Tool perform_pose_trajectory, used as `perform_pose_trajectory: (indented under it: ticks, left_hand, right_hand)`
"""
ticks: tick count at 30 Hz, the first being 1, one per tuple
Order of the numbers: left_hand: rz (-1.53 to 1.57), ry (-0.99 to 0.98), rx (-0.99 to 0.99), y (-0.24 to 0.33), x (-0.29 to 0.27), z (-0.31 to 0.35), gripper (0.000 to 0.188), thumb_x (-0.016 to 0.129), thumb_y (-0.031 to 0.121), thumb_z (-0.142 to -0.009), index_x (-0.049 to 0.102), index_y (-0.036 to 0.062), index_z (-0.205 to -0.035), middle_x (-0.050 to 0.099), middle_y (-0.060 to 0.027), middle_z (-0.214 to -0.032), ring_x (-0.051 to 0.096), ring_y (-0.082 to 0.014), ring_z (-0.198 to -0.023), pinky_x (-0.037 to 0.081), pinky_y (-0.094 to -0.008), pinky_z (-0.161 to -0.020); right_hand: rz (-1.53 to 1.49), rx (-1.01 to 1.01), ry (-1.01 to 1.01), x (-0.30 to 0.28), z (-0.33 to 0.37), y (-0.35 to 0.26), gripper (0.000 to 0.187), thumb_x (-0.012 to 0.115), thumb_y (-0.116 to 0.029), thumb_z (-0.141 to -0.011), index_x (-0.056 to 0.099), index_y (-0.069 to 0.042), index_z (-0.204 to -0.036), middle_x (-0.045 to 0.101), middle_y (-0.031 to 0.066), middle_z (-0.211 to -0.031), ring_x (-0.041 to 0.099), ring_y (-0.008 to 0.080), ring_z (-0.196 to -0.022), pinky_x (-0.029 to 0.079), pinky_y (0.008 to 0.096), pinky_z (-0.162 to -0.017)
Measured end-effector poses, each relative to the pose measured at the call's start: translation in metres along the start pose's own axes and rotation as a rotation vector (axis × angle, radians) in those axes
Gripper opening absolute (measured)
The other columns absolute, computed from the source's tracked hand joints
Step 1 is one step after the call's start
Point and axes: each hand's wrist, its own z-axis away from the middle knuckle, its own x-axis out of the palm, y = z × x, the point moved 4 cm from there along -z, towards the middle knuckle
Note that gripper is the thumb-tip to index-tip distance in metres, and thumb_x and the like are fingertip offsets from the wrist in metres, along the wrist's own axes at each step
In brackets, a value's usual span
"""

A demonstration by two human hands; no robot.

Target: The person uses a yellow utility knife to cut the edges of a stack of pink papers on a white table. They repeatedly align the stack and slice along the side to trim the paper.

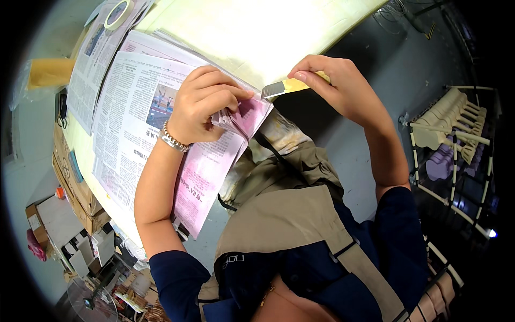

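Observation:
My left hand (pixel 201 104), with a chain bracelet at the wrist, is closed on the bunched, folded edge of a pink-stained newspaper sheet (pixel 201 185). That sheet hangs over the near table edge. Just to the right, my right hand (pixel 340 86) pinches the yellow grip of a flat metal blade (pixel 274 89). The grey blade points left, its tip close to the folded paper; whether they touch, I cannot tell. More printed newspaper sheets (pixel 120 107) lie spread under and beyond my left hand.
A tape roll (pixel 118 14) rests on newspaper at the far left of the pale tabletop (pixel 230 27). Cardboard boxes (pixel 75 177) and a fan (pixel 91 306) are at the left. On the right stands a rack (pixel 453 134) with cream and purple pieces.

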Motion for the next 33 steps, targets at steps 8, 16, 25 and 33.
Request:
perform_pose_trajectory:
  ticks: [8,16,25,33]
  left_hand:
    - [0.006,0.025,-0.028,0.002,0.000,-0.003,0.026,0.061,-0.003,-0.044,0.050,0.0087,-0.065,0.073,-0.0025,-0.093,0.063,-0.0242,-0.082,0.048,-0.0350,-0.076]
    - [-0.003,0.006,-0.050,0.002,0.003,-0.006,0.027,0.056,-0.004,-0.045,0.052,0.0074,-0.069,0.073,-0.0028,-0.095,0.062,-0.0252,-0.084,0.048,-0.0357,-0.077]
    - [0.024,0.015,-0.037,0.001,0.003,-0.004,0.030,0.053,-0.005,-0.044,0.054,0.0065,-0.071,0.070,-0.0042,-0.089,0.061,-0.0266,-0.084,0.048,-0.0359,-0.076]
    - [0.040,0.059,-0.077,0.000,-0.001,-0.004,0.029,0.051,-0.004,-0.045,0.055,0.0064,-0.072,0.061,-0.0053,-0.079,0.058,-0.0279,-0.080,0.046,-0.0352,-0.077]
  right_hand:
    - [0.054,-0.109,-0.159,-0.004,-0.019,-0.002,0.021,0.056,-0.018,-0.096,0.066,0.001,-0.097,0.068,0.0094,-0.085,0.061,0.0162,-0.078,0.048,0.0284,-0.074]
    - [-0.112,-0.122,-0.410,0.014,-0.040,0.009,0.021,0.055,-0.019,-0.096,0.067,-0.002,-0.098,0.064,0.0039,-0.080,0.054,0.0128,-0.072,0.045,0.0271,-0.068]
    - [-0.257,-0.027,-0.401,0.019,-0.027,0.021,0.020,0.056,-0.020,-0.096,0.067,-0.003,-0.098,0.056,-0.0020,-0.073,0.045,0.0075,-0.066,0.039,0.0237,-0.060]
    - [-0.410,-0.054,-0.380,0.052,-0.007,0.005,0.016,0.057,-0.015,-0.096,0.066,-0.001,-0.098,0.057,-0.0021,-0.075,0.045,0.0060,-0.068,0.038,0.0227,-0.062]
